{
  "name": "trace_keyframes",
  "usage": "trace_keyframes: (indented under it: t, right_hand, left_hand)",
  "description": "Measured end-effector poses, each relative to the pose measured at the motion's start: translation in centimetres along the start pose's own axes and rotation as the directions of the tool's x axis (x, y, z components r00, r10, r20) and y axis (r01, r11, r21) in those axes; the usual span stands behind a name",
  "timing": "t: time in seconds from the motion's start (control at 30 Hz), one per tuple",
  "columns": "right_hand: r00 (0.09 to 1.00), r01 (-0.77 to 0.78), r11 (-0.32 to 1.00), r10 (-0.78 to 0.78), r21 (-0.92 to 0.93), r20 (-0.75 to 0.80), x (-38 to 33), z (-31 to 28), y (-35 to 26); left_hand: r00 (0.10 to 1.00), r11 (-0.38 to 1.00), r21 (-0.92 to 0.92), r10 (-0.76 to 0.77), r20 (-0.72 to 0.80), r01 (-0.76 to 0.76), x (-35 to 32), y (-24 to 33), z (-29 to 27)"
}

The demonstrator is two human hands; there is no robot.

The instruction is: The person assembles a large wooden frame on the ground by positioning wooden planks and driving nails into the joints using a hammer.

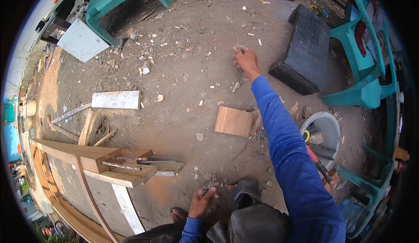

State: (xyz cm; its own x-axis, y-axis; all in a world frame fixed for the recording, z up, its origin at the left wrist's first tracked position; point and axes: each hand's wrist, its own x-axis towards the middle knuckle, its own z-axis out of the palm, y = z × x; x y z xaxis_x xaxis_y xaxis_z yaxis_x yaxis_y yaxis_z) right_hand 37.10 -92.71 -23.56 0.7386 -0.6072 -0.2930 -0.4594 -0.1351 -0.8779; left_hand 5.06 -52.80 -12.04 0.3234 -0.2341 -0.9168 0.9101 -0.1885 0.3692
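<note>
Dirt floor (183,112) everywhere: my right hand (245,59) reaches far forward, fingers pinching at scraps; my left hand (201,201), close in, grasps nails (207,187).

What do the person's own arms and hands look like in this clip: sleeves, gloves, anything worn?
Both arms wear long bright blue sleeves reaching the wrists. The right sleeve is creased along the forearm; only the cuff of the left sleeve shows. The right hand and left hand are bare: no gloves, watch or rings visible.

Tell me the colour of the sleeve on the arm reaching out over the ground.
Blue. The long sleeve behind the right hand shows clearly in the head view.
</note>
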Motion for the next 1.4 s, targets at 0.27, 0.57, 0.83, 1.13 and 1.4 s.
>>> trace_keyframes:
  t: [0.27, 0.57, 0.83, 1.13, 1.4]
  right_hand:
    - [0.926, -0.047, 0.953, -0.070, -0.298, -0.370, 13.9, -1.9, -1.9]
    - [0.925, -0.197, 0.870, 0.012, -0.451, -0.380, 13.8, -3.4, -1.9]
    - [0.922, 0.163, 0.981, -0.190, 0.107, 0.338, 0.1, 6.6, -2.8]
    - [0.864, 0.493, 0.746, -0.358, -0.448, 0.355, -6.9, 21.0, -6.9]
    - [0.922, 0.355, 0.698, -0.153, -0.622, 0.354, -4.3, 19.6, -7.2]
  left_hand:
    - [0.996, 0.995, -0.068, -0.073, -0.047, 0.070, 1.6, -2.0, -3.1]
    - [0.992, 0.982, -0.186, -0.059, -0.111, 0.038, 1.3, -0.3, -1.7]
    - [0.994, 0.992, -0.087, 0.080, -0.076, -0.086, 1.7, -0.1, -1.4]
    - [0.999, 0.997, -0.079, -0.029, -0.032, 0.027, 1.4, -0.5, -1.0]
    - [0.996, 0.998, -0.031, 0.062, 0.059, -0.061, 1.4, -2.1, -0.6]
